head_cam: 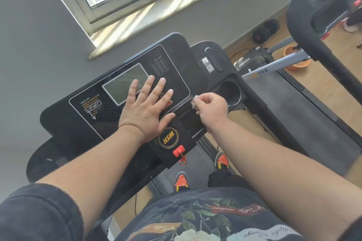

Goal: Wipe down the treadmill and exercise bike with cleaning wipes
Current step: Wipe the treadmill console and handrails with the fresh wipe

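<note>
Left hand [146,103] flat, fingers straight, pressing on treadmill console [82,121] near the middle screen. Right hand [210,107] pinching small white wipe [194,101] by the console's right edge. Might push buttons and start the belt. Tiny wipe could slip out.

you can read "hsm" in gold on the round badge [168,138] of your console [82,115], and "hallo!" with "你好!" in its speech bubble [91,108]. "hsm" also stands on the next treadmill's motor cover [252,60]; the table of figures [159,65] is too small to read.
</note>
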